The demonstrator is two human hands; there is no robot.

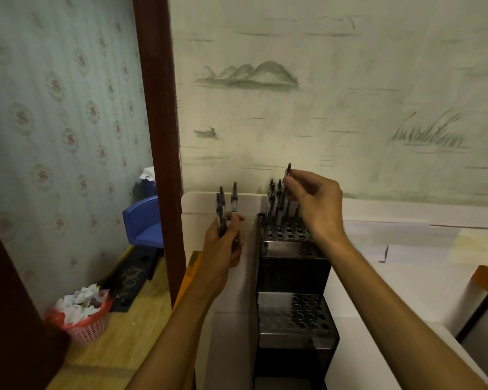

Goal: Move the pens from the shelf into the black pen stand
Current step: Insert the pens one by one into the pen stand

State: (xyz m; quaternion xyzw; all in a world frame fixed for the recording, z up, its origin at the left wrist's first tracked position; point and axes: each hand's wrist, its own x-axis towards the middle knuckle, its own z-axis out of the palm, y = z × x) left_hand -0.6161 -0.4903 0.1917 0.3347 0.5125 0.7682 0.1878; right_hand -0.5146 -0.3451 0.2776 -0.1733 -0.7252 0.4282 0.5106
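Head view. Left hand (223,243) raised beside the black pen stand (292,266), its grip curled round a bundle of three pens (225,209), held upright with caps up and fanned slightly apart. Bundle sits just left of the stand's upper tier, in front of the white shelf ledge (197,204).

Right hand (313,201) above the upper tier's back rows, grip pinching a single pen (287,178) between thumb and fingertips near its cap; the pen stands nearly upright, lower end down among the holes. Whether the tip is seated in a hole cannot be told; the hand covers it.

Several pens (273,201) already stand in the back-left holes of the upper tier, close to the wall. Front rows of that tier show open holes. Lower tier (296,316) of the stand, nearer the camera, holds no pens.

Left of the shelf: a red basket (88,325) with crumpled paper, on the wood floor.
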